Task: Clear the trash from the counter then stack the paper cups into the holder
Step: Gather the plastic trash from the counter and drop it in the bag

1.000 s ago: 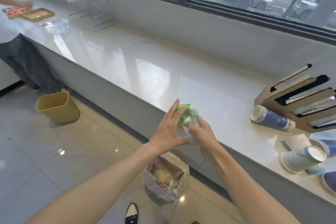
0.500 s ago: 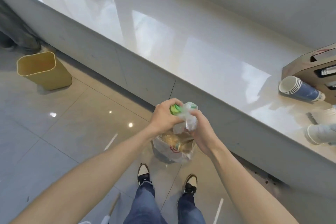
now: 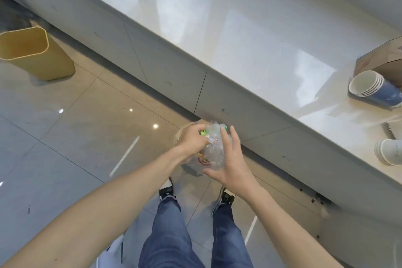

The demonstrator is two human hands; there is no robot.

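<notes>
A crumpled clear plastic wrapper with green bits (image 3: 214, 146) is held below counter height, over a plastic trash bag (image 3: 203, 162) standing on the floor. My left hand (image 3: 192, 140) is clenched on the wrapper's left side. My right hand (image 3: 230, 163) cups its right side with fingers spread. The bag is mostly hidden behind both hands. On the white counter (image 3: 239, 35) at the right lie a stack of blue paper cups (image 3: 374, 89) on its side and white cups (image 3: 389, 154). The brown cup holder (image 3: 380, 59) shows only a corner at the right edge.
A yellow waste bin (image 3: 32, 52) stands on the tiled floor at the left, close to the counter's grey front. My legs and shoes (image 3: 167, 192) are straight below my hands.
My view has tilted further down and my hands have lowered the wrapper from counter-edge height towards the bag on the floor. My right hand's fingers have spread.
</notes>
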